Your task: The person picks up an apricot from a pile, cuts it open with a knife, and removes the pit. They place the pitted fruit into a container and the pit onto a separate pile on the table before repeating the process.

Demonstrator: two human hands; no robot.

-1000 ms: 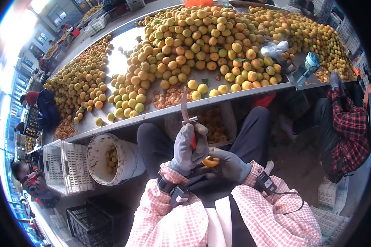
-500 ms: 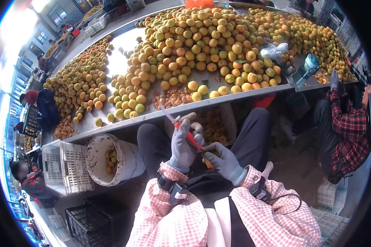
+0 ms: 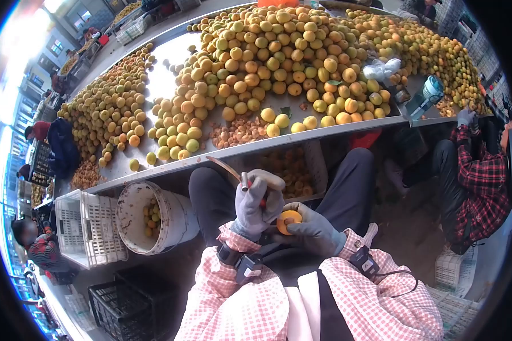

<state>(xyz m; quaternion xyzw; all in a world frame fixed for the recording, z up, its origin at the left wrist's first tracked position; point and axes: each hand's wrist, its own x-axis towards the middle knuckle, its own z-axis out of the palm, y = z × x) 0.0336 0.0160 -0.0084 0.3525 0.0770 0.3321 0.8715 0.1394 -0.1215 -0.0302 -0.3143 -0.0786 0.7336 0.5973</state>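
Note:
My gloved left hand is closed around a knife with a red handle, mostly hidden by the fingers. Its curved blade points up and left toward the table edge. Just to the right, my gloved right hand grips a cut apricot between thumb and fingers, its orange flesh and a round hollow facing up. Beyond both hands, under the table edge, a crate contains orange apricot pieces. On the metal table lie a big heap of whole apricots and a patch of brown pits.
To the left stand a white bucket with some apricots inside and white plastic crates. A black crate sits lower left. A teal-lidded bottle rests on the table. At right sits a co-worker in a checked shirt.
The knife has turned in my left hand, its handle now mostly covered. My right hand has tilted the apricot so its cut face shows. My hands have moved slightly apart.

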